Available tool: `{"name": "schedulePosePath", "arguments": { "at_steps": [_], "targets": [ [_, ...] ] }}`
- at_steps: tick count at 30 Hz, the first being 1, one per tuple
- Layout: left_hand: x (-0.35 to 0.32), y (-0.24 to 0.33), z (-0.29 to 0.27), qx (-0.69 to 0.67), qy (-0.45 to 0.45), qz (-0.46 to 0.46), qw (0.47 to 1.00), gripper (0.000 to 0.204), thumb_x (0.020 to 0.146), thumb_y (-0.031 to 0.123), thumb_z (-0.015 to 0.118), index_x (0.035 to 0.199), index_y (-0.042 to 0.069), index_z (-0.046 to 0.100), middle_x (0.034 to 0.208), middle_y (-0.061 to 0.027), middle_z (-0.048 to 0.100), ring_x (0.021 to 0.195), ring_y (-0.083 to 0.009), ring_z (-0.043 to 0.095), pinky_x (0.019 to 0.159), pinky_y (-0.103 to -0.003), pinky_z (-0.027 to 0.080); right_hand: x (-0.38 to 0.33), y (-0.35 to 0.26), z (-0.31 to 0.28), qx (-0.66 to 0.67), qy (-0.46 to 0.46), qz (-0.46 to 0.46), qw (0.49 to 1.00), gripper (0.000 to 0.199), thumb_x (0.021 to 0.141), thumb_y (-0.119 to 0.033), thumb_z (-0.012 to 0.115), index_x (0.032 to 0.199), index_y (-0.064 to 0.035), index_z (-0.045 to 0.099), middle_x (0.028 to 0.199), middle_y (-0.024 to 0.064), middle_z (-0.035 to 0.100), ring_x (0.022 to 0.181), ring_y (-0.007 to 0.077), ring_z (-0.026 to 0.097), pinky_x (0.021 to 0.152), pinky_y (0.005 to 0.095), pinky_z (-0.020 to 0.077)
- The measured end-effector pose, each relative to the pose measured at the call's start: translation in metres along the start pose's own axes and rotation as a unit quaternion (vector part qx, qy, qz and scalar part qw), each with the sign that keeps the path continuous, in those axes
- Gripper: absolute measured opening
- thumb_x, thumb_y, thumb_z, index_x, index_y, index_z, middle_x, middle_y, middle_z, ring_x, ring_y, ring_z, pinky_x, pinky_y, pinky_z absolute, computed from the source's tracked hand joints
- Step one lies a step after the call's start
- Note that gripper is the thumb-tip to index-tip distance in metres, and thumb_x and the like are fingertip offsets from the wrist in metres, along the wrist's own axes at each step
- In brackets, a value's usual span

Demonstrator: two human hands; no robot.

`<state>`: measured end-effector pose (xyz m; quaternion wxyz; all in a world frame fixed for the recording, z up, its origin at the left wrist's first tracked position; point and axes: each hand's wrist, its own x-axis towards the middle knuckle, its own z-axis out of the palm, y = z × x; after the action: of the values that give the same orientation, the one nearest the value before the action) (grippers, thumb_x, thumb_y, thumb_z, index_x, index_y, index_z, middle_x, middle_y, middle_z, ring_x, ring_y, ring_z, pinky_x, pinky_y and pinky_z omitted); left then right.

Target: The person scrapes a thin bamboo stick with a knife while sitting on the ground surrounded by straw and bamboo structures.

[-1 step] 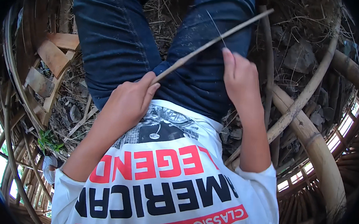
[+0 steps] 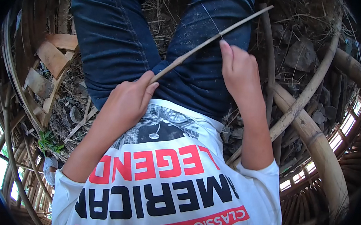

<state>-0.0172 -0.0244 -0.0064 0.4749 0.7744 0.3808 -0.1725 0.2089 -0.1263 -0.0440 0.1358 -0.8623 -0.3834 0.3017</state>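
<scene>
My left hand (image 2: 128,97) is closed around the lower end of a thin, pale bamboo stick (image 2: 202,46), just above my lap. The stick slants up and to the right over my right thigh, with a knot partway along it. A fine, light wire-like strand (image 2: 210,17) crosses the stick near its upper part. My right hand (image 2: 240,68) has its thumb and forefinger pinched at the strand's lower end, just below the stick. Whether the strand is wrapped around the stick or only lies against it, I cannot tell.
Under my legs in dark jeans (image 2: 110,36) lie soil and dry twigs. Stones (image 2: 301,56) and thick bamboo poles (image 2: 312,138) lie to the right. At the left are wood offcuts (image 2: 52,57), bent bamboo strips (image 2: 12,63) and a small green plant (image 2: 50,142). Slatted bamboo surrounds the sides.
My right hand has shifted slightly up and left with the strand. The stick's tip sits a little higher, and my left hand keeps its hold.
</scene>
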Motion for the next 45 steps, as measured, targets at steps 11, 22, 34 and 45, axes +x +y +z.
{"name": "schedulePosePath", "arguments": {
  "at_steps": [11, 22, 34, 45],
  "targets": [
    [-0.003, -0.002, 0.0, -0.021, -0.002, -0.016, 1.0, 0.021, 0.1, 0.021, 0.047, 0.093, 0.002, 0.05, 0.065, -0.0249, 0.053, 0.066, -0.0449, 0.056, 0.057, -0.048, 0.039, 0.006, -0.003, 0.006, -0.047, 0.033, -0.034, 0.998, 0.044, 0.098, -0.038, 0.05, 0.078, -0.0009, 0.063, 0.069, 0.0272, 0.063, 0.07, 0.0459, 0.064, 0.063, 0.0522, 0.0521],
    [-0.004, -0.006, 0.0, -0.022, 0.002, -0.007, 1.0, 0.02, 0.101, 0.02, 0.046, 0.097, 0.001, 0.051, 0.065, -0.0247, 0.053, 0.067, -0.0446, 0.056, 0.057, -0.048, 0.039, 0.0, -0.001, 0.007, -0.065, 0.044, -0.045, 0.996, 0.045, 0.098, -0.04, 0.049, 0.078, -0.0021, 0.065, 0.069, 0.0257, 0.064, 0.069, 0.045, 0.065, 0.063, 0.0507, 0.054],
    [-0.001, -0.006, -0.001, -0.031, -0.004, -0.023, 0.999, 0.021, 0.101, 0.021, 0.045, 0.098, 0.001, 0.05, 0.064, -0.0251, 0.052, 0.066, -0.0455, 0.055, 0.055, -0.047, 0.038, 0.003, 0.004, 0.009, -0.117, 0.05, -0.068, 0.99, 0.046, 0.098, -0.042, 0.051, 0.076, -0.0042, 0.062, 0.063, 0.022, 0.064, 0.063, 0.0413, 0.066, 0.055, 0.0482, 0.054],
    [-0.003, -0.004, -0.002, -0.002, 0.001, -0.006, 1.0, 0.021, 0.101, 0.021, 0.046, 0.096, 0.001, 0.049, 0.063, -0.0245, 0.05, 0.064, -0.0453, 0.054, 0.055, -0.048, 0.037, 0.025, 0.03, 0.002, -0.13, 0.12, -0.117, 0.977, 0.044, 0.1, -0.039, 0.047, 0.077, -0.0042, 0.063, 0.063, 0.0219, 0.063, 0.063, 0.0422, 0.064, 0.055, 0.0472, 0.0525]
  ]
}}
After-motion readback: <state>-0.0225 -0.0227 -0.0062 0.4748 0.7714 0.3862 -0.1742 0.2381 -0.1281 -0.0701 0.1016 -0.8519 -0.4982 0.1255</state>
